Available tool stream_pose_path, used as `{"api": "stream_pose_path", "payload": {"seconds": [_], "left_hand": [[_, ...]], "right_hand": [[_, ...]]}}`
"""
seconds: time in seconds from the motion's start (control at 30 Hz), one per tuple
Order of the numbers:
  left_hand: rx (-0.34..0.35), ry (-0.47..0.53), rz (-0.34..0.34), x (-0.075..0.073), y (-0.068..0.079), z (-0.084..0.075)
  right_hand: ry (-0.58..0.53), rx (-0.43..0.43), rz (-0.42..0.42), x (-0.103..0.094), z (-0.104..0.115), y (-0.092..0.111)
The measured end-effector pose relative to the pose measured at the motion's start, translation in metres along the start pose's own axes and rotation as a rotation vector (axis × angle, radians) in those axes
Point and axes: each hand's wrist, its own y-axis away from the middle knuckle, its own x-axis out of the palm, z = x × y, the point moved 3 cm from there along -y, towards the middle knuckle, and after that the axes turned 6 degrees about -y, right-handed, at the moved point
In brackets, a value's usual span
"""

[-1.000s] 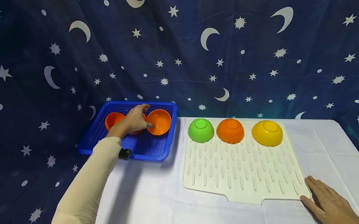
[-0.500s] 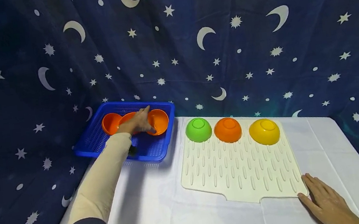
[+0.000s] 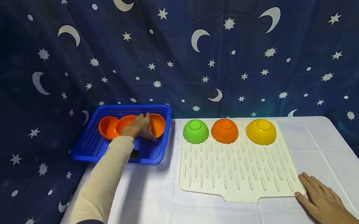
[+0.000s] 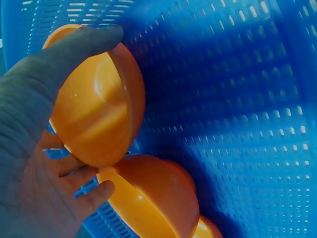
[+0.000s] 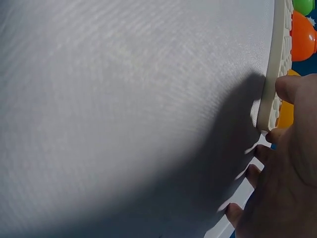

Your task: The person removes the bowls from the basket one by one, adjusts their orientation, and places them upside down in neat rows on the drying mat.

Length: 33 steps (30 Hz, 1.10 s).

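Observation:
My left hand [image 3: 139, 127] reaches into the blue plastic basket [image 3: 165, 145] and grips an orange bowl [image 3: 158, 125] at its right end. In the left wrist view the thumb crosses the mouth of this tilted bowl [image 4: 96, 114], and fingers lie along its opposite rim. Beside it in the basket are an orange bowl [image 3: 125, 122] and a red-orange bowl [image 3: 108, 128]. My right hand [image 3: 323, 199] rests with extended fingers at the near right corner of the cream drying mat [image 3: 234, 174], its thumb at the mat's edge.
Upside down along the mat's far edge stand a green bowl [image 3: 195, 131], an orange bowl [image 3: 224, 131] and a yellow bowl [image 3: 260, 132]. A white cloth [image 3: 186, 219] covers the table. Behind hangs a dark blue curtain [image 3: 177, 37] with moons and stars.
My left hand has come down around the right-hand orange bowl, thumb now lower at its near side. The right hand stays at the mat corner. The head view has shifted slightly.

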Motion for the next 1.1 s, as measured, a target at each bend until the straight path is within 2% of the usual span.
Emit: {"api": "stream_pose_path", "payload": {"seconds": [0.2, 0.27, 0.37, 0.47, 0.57, 0.93, 1.1], "left_hand": [[0.019, 0.030, -0.011, -0.004, 0.003, 0.006], [0.019, 0.048, -0.030, -0.006, 0.003, 0.008], [0.039, 0.046, -0.095, -0.009, 0.004, 0.010], [0.062, 0.054, -0.163, -0.009, 0.008, 0.013], [0.080, 0.082, -0.202, -0.009, 0.015, 0.014], [0.105, 0.253, -0.218, -0.004, 0.040, 0.016], [0.111, 0.316, -0.261, 0.002, 0.052, 0.020]], "right_hand": [[-0.021, -0.046, -0.025, -0.001, 0.001, -0.001], [-0.023, -0.075, -0.046, -0.002, 0.002, -0.001], [-0.029, -0.102, -0.064, -0.002, 0.002, -0.001], [-0.033, -0.096, -0.058, -0.002, 0.002, -0.001], [-0.035, -0.089, -0.055, -0.002, 0.002, 0.000], [-0.005, -0.045, -0.038, -0.003, 0.003, 0.002], [-0.012, -0.047, -0.039, 0.003, 0.005, 0.002]]}}
